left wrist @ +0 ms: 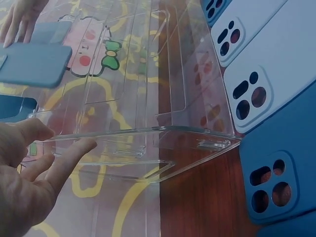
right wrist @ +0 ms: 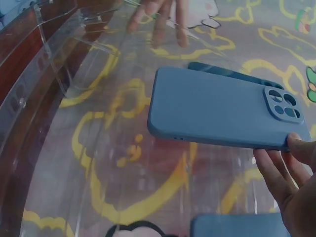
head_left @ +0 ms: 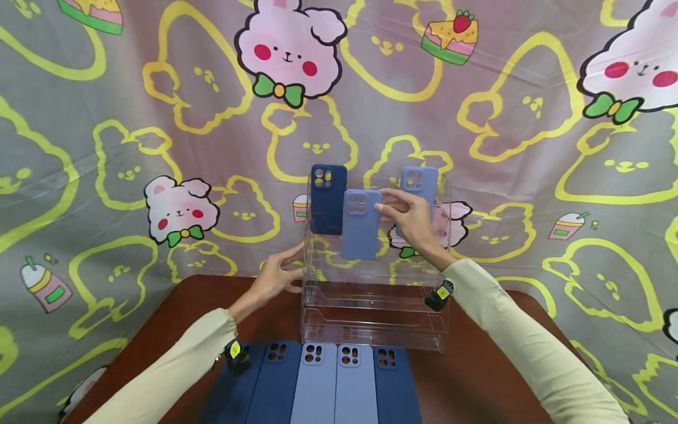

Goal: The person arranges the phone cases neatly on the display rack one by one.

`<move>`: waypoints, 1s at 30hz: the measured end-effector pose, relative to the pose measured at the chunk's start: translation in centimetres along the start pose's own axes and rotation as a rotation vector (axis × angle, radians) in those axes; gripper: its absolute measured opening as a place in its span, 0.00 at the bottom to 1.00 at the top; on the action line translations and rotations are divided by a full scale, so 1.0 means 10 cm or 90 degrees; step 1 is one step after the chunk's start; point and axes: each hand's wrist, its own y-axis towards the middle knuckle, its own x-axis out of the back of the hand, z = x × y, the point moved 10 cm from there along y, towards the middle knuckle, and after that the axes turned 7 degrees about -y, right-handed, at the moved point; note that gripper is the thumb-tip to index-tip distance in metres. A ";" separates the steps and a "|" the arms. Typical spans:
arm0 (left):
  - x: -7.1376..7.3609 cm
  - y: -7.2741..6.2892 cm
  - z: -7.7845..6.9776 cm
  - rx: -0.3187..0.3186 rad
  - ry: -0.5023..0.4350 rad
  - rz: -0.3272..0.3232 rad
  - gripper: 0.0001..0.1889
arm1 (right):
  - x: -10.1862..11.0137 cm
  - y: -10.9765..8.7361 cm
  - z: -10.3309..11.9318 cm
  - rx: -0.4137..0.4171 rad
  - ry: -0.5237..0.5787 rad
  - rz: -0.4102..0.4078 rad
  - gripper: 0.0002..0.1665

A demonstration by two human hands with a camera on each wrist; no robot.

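Between thumb and fingers, my right hand (head_left: 415, 222) pinches a light blue phone case (head_left: 360, 237) by its upper right edge. The case hangs upright before the tiers of a clear acrylic display rack (head_left: 373, 337), camera cutouts at the top. In the right wrist view, the held case (right wrist: 207, 106) partly covers a darker case behind it. My left hand (head_left: 272, 278) is at the rack's left side, its loosely extended fingertips (left wrist: 85, 144) right at the clear side edge. A dark blue case (head_left: 327, 203) and another light blue case (head_left: 424, 179) stand in the rack's top tier.
In front of the rack, several phone cases, dark blue (head_left: 394, 388) and light blue (head_left: 356, 388), lie in a row on the brown table (head_left: 477, 365). A patterned curtain (head_left: 371, 118) with cartoon rabbits hangs close behind the rack.
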 end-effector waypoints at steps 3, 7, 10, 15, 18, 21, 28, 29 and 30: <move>0.00 0.00 -0.01 -0.001 0.000 -0.006 0.36 | -0.11 -0.01 -0.01 0.004 -0.010 0.000 0.21; 0.01 -0.01 -0.02 -0.002 0.002 -0.013 0.36 | -0.25 -0.01 0.00 0.003 0.010 0.000 0.21; 0.01 -0.02 -0.01 0.003 0.003 -0.018 0.35 | -0.34 -0.01 0.00 0.005 0.017 0.001 0.22; 0.00 -0.02 0.02 0.010 -0.004 -0.028 0.35 | -0.44 0.00 -0.02 0.013 -0.004 -0.006 0.22; -0.01 -0.03 0.03 0.008 -0.007 -0.027 0.35 | -0.49 0.00 -0.05 0.012 -0.020 -0.008 0.22; -0.02 -0.03 0.05 0.005 -0.016 -0.025 0.35 | -0.55 0.00 -0.09 0.005 -0.024 -0.002 0.22; -0.01 -0.02 0.01 -0.001 -0.018 -0.027 0.35 | -0.65 -0.01 -0.15 -0.017 -0.058 -0.002 0.21; -0.01 -0.02 0.01 -0.001 -0.017 -0.028 0.35 | -0.67 -0.02 -0.16 -0.018 -0.061 -0.001 0.20; -0.01 -0.01 0.00 -0.002 -0.014 -0.027 0.35 | -0.69 -0.02 -0.16 -0.020 -0.057 0.000 0.20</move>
